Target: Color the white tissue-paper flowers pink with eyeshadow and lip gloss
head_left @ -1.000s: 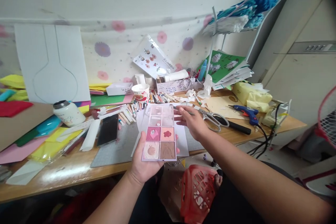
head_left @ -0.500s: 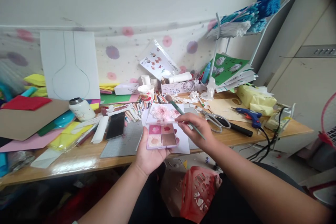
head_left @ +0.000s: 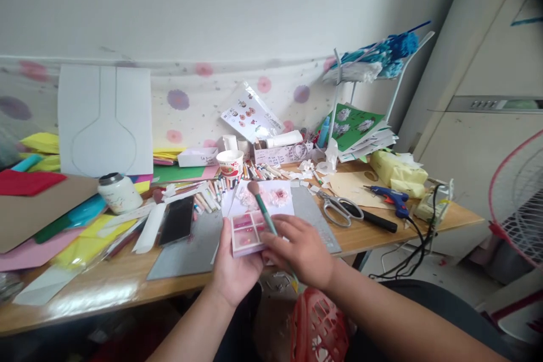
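Note:
My left hand (head_left: 232,268) grips a small makeup palette (head_left: 246,233) of pink and brown pans from below, over the near edge of the wooden table (head_left: 127,271). My right hand (head_left: 299,249) is closed round a green-handled brush (head_left: 262,207), its bristle head pointing up and away above the palette. My right fingers also rest against the palette's right side. Just behind the palette lies a white sheet with pink paper flowers (head_left: 271,197).
A grey cutting mat (head_left: 190,246), a black phone (head_left: 175,219), scattered markers (head_left: 212,189), a paper cup (head_left: 229,162), scissors (head_left: 339,207), a blue glue gun (head_left: 390,197) with cords, a white jar (head_left: 117,192) and coloured paper (head_left: 63,232) crowd the table. A red basket (head_left: 318,328) sits below.
The palette's clear lid, raised a second ago, is down. My right hand picked up the brush and came back against the palette. The palette sank nearer the table edge.

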Available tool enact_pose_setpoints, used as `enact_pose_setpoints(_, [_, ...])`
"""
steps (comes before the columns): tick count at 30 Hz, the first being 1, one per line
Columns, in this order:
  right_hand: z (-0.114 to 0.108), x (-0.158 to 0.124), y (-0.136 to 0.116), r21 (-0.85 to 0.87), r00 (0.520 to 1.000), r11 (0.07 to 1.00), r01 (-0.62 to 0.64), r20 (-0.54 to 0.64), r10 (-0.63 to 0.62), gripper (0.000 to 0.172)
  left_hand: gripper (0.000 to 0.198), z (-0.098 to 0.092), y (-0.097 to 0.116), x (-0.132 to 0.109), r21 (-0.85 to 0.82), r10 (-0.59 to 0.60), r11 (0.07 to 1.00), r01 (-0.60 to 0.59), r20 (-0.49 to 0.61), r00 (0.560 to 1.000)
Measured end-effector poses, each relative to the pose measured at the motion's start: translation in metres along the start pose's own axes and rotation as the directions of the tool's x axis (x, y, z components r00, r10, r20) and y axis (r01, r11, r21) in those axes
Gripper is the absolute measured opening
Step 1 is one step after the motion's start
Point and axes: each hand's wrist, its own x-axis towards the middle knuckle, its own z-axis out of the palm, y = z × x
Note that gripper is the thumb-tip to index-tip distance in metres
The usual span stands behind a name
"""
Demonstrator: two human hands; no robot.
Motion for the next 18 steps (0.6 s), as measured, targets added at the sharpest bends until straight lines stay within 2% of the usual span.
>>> enact_pose_setpoints(5, [0.01,0.011,-0.007,-0.172,0.997,0.982,0.075,0.025,-0.071,0.021,0.057,0.006,-0.002,0.003,0.065,0.04,0.997,-0.037,-0.055,0.998])
enact_pose_setpoints(8, [0.008,0.017,0.008,-0.227,0.994,0.972,0.052,0.103,-0.03,0.019,0.056,0.01,0.003,0.009,0.17,0.032,0.985,-0.02,-0.068,0.997])
enact_pose_setpoints(10, [0.003,0.023,0.037,-0.273,0.985,0.962,-0.027,0.155,0.072,0.019,0.052,0.009,0.011,0.014,0.275,0.035,0.961,-0.011,-0.084,0.996])
enact_pose_setpoints(12, [-0.002,0.029,0.079,-0.348,0.954,0.923,-0.165,0.18,0.239,0.021,0.051,0.002,0.024,0.021,0.4,0.105,0.915,-0.051,-0.116,0.988])
enact_pose_setpoints(15, [0.0,0.032,0.149,-0.457,0.863,0.833,-0.311,0.231,0.449,0.026,0.066,-0.017,0.05,0.032,0.597,0.292,0.787,-0.155,-0.14,0.946])
enact_pose_setpoints(18, [0.017,0.027,0.204,-0.535,0.765,0.764,-0.36,0.301,0.57,0.029,0.065,-0.037,0.076,0.043,0.763,0.406,0.625,-0.167,-0.135,0.904])
